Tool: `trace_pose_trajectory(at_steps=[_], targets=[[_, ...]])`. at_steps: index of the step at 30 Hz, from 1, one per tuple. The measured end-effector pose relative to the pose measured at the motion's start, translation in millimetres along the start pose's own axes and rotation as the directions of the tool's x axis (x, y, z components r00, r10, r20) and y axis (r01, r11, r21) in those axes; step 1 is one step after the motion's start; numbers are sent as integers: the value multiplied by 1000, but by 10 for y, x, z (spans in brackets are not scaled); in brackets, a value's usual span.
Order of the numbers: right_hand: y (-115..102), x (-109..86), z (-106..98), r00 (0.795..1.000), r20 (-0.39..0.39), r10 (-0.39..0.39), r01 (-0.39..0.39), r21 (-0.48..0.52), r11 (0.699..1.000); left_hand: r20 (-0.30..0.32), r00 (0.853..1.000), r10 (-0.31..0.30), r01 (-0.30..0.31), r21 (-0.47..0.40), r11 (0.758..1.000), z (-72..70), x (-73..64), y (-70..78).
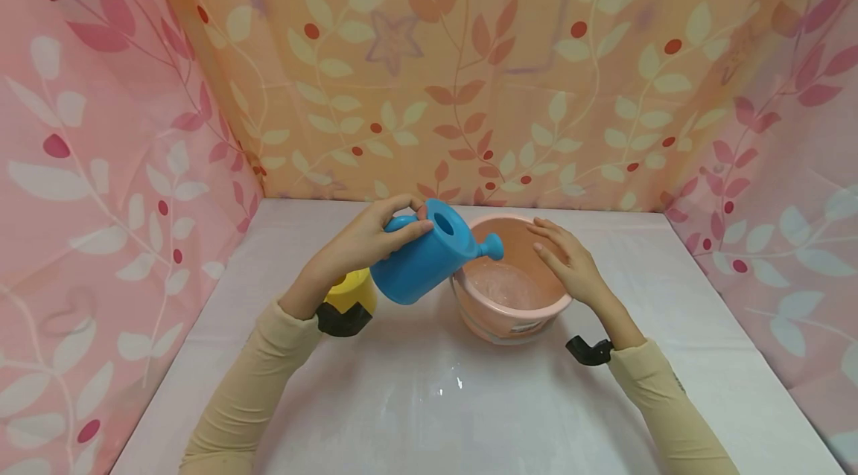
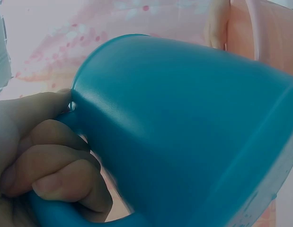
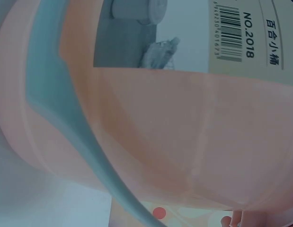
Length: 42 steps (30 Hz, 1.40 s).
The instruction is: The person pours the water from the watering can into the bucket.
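Note:
In the head view my left hand (image 1: 375,237) grips the handle of a blue watering can (image 1: 422,259). The can leans to the right, and its sprinkler spout reaches over the near-left rim of a pink bucket (image 1: 499,315). Up close in the left wrist view, curled fingers (image 2: 66,175) wrap the handle, with the thumb at the can's edge. Some clear water (image 1: 506,287) lies in the bottom of the bucket. My right hand (image 1: 570,263) rests on the bucket's right rim, its fingers fairly straight. A label and a grey-blue handle (image 3: 75,118) show on the bucket's side.
Behind my left wrist stands a yellow object (image 1: 355,289), partly hidden. Water drops (image 1: 459,383) dot the white tabletop (image 1: 415,430) in front of the bucket. Patterned cloth walls (image 1: 469,88) enclose the table's back and sides.

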State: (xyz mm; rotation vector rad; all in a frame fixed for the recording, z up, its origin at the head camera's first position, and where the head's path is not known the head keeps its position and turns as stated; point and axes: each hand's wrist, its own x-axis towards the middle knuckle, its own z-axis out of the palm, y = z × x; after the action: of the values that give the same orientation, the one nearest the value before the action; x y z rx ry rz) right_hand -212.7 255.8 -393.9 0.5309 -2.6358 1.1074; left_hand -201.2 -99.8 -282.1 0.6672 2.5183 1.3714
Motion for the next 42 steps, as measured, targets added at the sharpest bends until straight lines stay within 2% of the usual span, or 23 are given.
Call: trace_pose_trajectory(at_steps=[11,21,27,30,37,42], targets=[[-6,-1,2,1000,-4,-4,4,6,1000,1,1000,-8,8,-4,1000,2,-12,34],[-1,2,5,1000,-4,-12,12,9,1000,0,1000,27,-27,1,1000,13,18,3],[-3,-1,-4,1000,-6,-9,9,4,1000,4,1000,22,-22,-22,1000,24,28,10],[0,-2,-9,1000,-9,-10,10,5,1000,4,1000,15,-15,-17,1000,27,8,60],[-10,0,-13,1000,-11,-18,18,15,1000,14,1000,13,-13,-9,1000,-3,-145,328],[-20,1,-7,1000,-12,-18,18,23,1000,12,1000,15,-15,-6,1000,-3,-137,307]])
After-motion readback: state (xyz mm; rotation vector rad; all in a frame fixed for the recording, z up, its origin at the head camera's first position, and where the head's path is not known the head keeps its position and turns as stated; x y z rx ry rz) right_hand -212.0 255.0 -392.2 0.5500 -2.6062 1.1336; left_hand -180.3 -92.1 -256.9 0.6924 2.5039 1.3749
